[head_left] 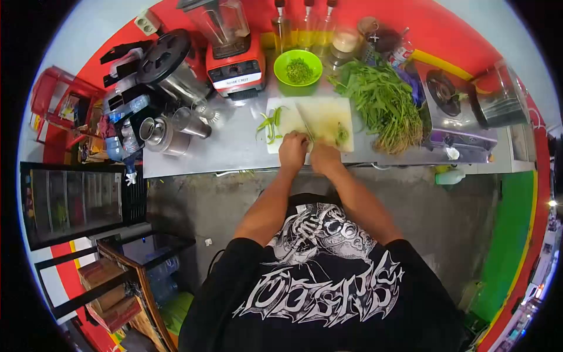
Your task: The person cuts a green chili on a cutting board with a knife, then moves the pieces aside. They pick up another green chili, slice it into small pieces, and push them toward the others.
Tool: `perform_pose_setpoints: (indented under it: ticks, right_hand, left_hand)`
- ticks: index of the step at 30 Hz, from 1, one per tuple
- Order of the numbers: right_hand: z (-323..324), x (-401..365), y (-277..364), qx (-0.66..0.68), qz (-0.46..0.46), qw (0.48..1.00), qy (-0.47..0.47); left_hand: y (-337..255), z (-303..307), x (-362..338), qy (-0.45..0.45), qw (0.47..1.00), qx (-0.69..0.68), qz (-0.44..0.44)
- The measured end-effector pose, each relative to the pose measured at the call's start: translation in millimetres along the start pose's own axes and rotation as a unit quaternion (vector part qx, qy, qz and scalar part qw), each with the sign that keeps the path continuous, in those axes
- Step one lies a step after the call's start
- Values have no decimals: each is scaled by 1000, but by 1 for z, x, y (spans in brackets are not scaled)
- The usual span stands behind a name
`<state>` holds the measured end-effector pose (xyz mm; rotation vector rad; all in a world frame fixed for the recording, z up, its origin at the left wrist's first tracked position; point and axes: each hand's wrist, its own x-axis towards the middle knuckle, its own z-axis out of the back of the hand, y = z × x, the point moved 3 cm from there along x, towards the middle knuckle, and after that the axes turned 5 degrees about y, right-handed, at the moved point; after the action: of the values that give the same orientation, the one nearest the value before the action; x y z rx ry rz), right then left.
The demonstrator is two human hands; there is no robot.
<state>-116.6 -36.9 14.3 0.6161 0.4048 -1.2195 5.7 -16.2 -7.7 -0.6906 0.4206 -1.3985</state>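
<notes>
A white cutting board point(331, 108) lies at the front edge of the metal counter. My right hand point(324, 158) is closed around the handle of a knife point(304, 118), whose blade points away from me over the board. Close beside it, my left hand point(293, 151) has its fingers curled near the blade; what they hold, if anything, is hidden. Long green vegetable pieces point(270, 124) rest on the board's left side and over its edge. Small chopped green bits point(342, 134) sit on the right side. Behind the board is a lime-green bowl point(285, 76) containing chopped greens point(299, 70).
A large bunch of leafy greens point(381, 97) with roots lies right of the board, beside a gas stove point(454, 120). A red blender point(236, 73), oil bottles point(305, 29) and a jar point(343, 44) line the back. Metal cups point(190, 123) stand left.
</notes>
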Motion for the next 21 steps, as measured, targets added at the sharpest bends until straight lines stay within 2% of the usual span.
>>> perform_pose_setpoints:
  ticks: [2,3,7,10,12,14,19,21]
  right_hand:
    - [12,-8,7,-40,25,999,20]
    - [25,-27,13,-15,19,1000,11]
    - [9,-20,14,-25,-20,999,-15]
    - [17,-18,14,34,-25,999,-26]
    - [21,-25,14,1,-2,1000,-9]
    - [7,-21,10,-3,-5,1000,-14]
    - [16,-19,13,-28,0,1000,-7]
    - [17,-10,10,-6,-14,1000,23]
  left_hand:
    - [1,0,-1,-15,999,-9,-34]
    - [0,0,-1,-17,999,-7,-30]
    - [-4,7,0,-8,998,-13,-53]
    - [-5,9,-2,-23,998,-33,-53]
    - [-2,6,0,-11,999,-45,12]
    - [-2,5,-1,-18,999,-35,6]
    - [-2,5,-1,-33,999,-39,-11]
    - [-3,6,0,-12,999,-21,22]
